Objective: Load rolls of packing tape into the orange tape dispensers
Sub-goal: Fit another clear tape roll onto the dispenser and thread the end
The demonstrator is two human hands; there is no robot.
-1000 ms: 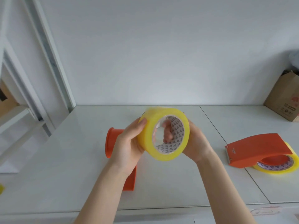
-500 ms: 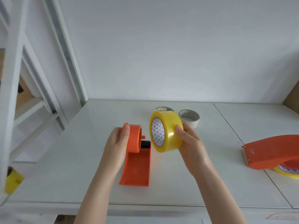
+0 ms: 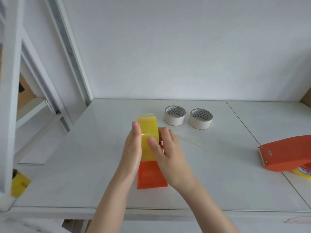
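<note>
A yellow tape roll (image 3: 148, 132) stands on edge at the far end of an orange dispenser (image 3: 151, 176) lying on the white table (image 3: 84, 157). My left hand (image 3: 133, 148) presses flat against the roll's left side. My right hand (image 3: 165, 152) holds its right side, thumb on the tape's face. The dispenser's hub is hidden behind the roll and hands. A loose tape end sticks up at the roll's top. A second orange dispenser (image 3: 286, 153), with a yellow roll (image 3: 303, 174) in it, lies at the right edge.
Two white tape rolls (image 3: 175, 117) (image 3: 200, 121) lie flat behind my hands. A clear strip of tape (image 3: 190, 139) lies on the table to the right. A yellow object (image 3: 20, 184) sits low at the left by a white frame (image 3: 10, 115). A cardboard box corner (image 3: 307, 98) shows far right.
The yellow roll has moved left from beside the dispenser's hub onto it. My left hand has shifted from the hub to the roll's left side. The view has tilted, showing both white rolls.
</note>
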